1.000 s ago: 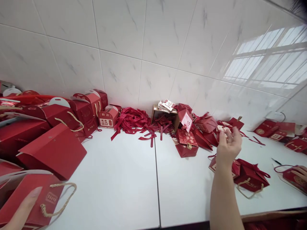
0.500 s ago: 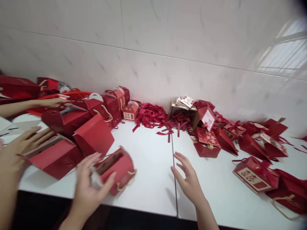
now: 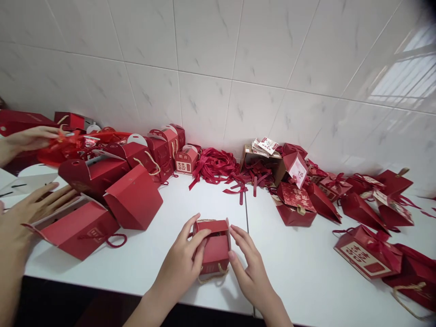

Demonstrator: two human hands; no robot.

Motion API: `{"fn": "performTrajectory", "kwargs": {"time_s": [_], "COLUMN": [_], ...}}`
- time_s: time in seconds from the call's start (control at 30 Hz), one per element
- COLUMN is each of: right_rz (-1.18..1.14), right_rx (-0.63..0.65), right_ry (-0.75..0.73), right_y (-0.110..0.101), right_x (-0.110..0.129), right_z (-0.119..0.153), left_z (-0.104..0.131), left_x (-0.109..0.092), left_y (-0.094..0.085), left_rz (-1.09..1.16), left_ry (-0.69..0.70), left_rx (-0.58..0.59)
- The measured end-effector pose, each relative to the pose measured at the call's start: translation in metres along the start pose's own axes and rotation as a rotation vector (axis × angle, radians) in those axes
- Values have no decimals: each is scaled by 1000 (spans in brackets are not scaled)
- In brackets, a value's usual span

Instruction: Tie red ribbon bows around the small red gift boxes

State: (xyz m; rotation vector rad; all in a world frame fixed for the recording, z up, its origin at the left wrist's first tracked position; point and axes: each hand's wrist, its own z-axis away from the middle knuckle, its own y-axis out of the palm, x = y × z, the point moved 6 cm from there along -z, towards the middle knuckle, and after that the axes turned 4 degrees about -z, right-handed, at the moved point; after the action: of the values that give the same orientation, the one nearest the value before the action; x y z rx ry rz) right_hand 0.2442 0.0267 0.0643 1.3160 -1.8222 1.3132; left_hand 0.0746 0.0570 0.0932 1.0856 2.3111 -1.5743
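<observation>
A small red gift box (image 3: 217, 255) with a tan rope handle is between my two hands, at the front middle of the white table (image 3: 190, 204). My left hand (image 3: 184, 256) grips its left side, the fingers bent over the upper edge. Along the right end panel, my right hand (image 3: 250, 265) presses with fingertips and thumb. The box's top is partly open, and what is inside cannot be made out. Left of it, a larger red box (image 3: 136, 197) and an open red box (image 3: 81, 227) with a dark red cord lie on the table.
A co-worker's hand (image 3: 51, 204) rests by the open box; another hand (image 3: 34, 138) touches a red plastic bag (image 3: 81, 145). Red ribbons (image 3: 216, 165) lie by the wall, beside a carton (image 3: 254, 156) topped with cards (image 3: 265, 145). Several finished-looking red boxes (image 3: 366, 252) stand right.
My left hand has carried the small box rightward to the front middle and turned it. My right hand has come in to touch its right end. The co-worker's far hand has moved back left.
</observation>
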Motion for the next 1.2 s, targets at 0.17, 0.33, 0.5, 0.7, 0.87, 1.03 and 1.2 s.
{"fn": "performTrajectory", "kwargs": {"time_s": [0.17,0.33,0.5,0.7,0.87,1.03,1.2], "right_rz": [89,501,657,673,624,620,583], "right_rx": [28,9,74,39,46,217,217], "right_ry": [-23,39,119,129,86,92,204], "right_y": [-16,-19,11,-1,-32,-11,13], "right_x": [-14,-71,-119,-125,-107,-114,-133], "right_z": [-35,-126,-179,-181,-178,-180,-186], "left_z": [1,4,-5,-19,-28,-30,-19], "left_x": [2,5,7,10,11,8,-12], "left_y": [-2,0,3,1,2,3,4], "left_rz": [-57,-37,-15,15,38,8,-221], "left_ry": [-7,-27,-16,42,161,252,463], "left_rx": [13,33,140,257,253,204,40]}}
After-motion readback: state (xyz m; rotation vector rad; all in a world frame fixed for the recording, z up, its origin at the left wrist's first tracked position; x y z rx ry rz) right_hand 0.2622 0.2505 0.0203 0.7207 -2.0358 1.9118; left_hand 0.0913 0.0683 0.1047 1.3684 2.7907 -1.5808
